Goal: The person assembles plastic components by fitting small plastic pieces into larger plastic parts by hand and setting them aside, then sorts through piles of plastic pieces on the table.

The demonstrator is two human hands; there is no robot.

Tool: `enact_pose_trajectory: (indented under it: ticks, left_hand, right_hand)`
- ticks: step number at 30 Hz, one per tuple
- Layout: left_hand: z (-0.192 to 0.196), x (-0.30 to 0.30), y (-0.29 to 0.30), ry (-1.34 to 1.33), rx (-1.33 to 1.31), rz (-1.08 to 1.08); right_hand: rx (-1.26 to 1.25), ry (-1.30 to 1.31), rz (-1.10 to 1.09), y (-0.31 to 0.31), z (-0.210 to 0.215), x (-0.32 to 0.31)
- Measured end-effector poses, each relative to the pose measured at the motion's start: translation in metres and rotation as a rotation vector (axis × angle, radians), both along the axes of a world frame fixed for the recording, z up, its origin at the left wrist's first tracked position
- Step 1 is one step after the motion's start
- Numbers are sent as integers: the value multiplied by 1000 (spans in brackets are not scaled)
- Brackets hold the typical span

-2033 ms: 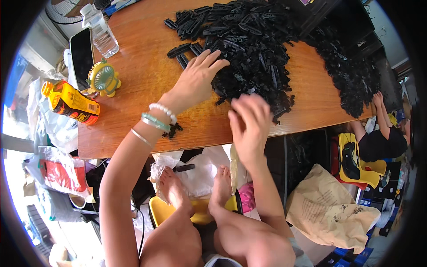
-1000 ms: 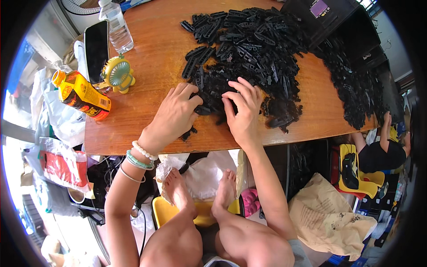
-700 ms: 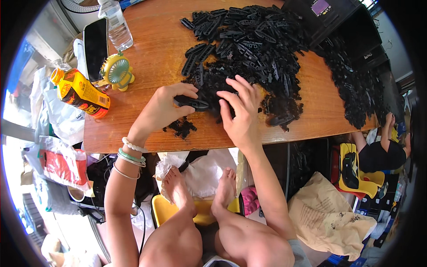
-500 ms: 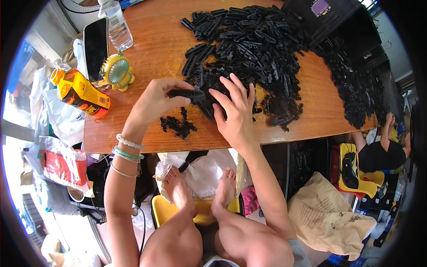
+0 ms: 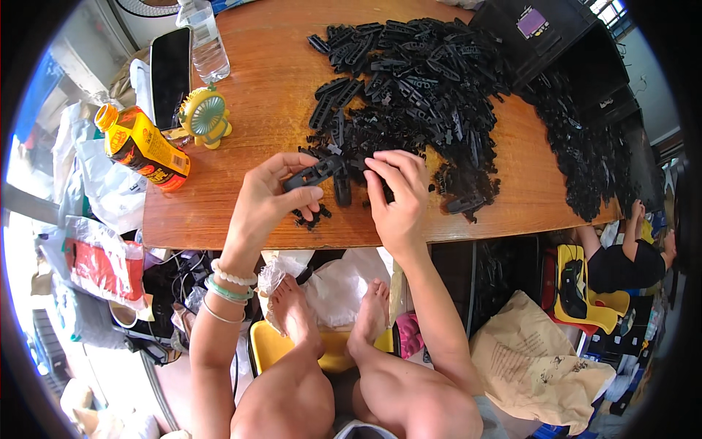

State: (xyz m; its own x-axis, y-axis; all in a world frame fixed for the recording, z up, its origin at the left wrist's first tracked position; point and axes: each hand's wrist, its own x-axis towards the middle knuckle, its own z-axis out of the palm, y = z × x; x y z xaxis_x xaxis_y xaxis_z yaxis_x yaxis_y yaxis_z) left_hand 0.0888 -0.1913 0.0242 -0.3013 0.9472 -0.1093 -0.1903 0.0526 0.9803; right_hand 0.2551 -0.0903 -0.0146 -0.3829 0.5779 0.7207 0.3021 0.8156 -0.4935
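Note:
Between the thumb and fingers of my left hand (image 5: 265, 196) is a long, slotted black plastic part (image 5: 316, 173), tilted up to the right over the table's near side. My right hand (image 5: 402, 196) is just right of it, thumb and fingertips pinched together; what they hold is lost against the dark pieces behind. Below the left hand's part, another elongated black part (image 5: 342, 189) lies on the wooden table (image 5: 248, 95). Small black clips (image 5: 313, 217) lie scattered close to the left fingertips. Beyond both hands spreads a large heap of long black parts (image 5: 409, 66).
At the left stand an orange-capped drink bottle (image 5: 146, 150), a small yellow fan (image 5: 205, 117), a phone (image 5: 170, 77) and a clear water bottle (image 5: 208, 44). Black crates (image 5: 537, 44) and more black pieces (image 5: 578, 146) fill the right. Another person (image 5: 627, 256) sits at far right.
My left hand has moved right and down, its part now tilted with slots showing. My right hand's spread fingers have closed to a pinch. The view has shifted slightly.

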Motion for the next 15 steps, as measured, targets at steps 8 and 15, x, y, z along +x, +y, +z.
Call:
enact_pose_trajectory:
  ticks: [8,15]
  left_hand:
    - [-3,20,-12,42,55,-54]
    - [3,26,-14,-17,-8,-35]
  right_hand:
    - [26,-16,197,-23,34,5]
    - [163,-174,141,-28,33,9]
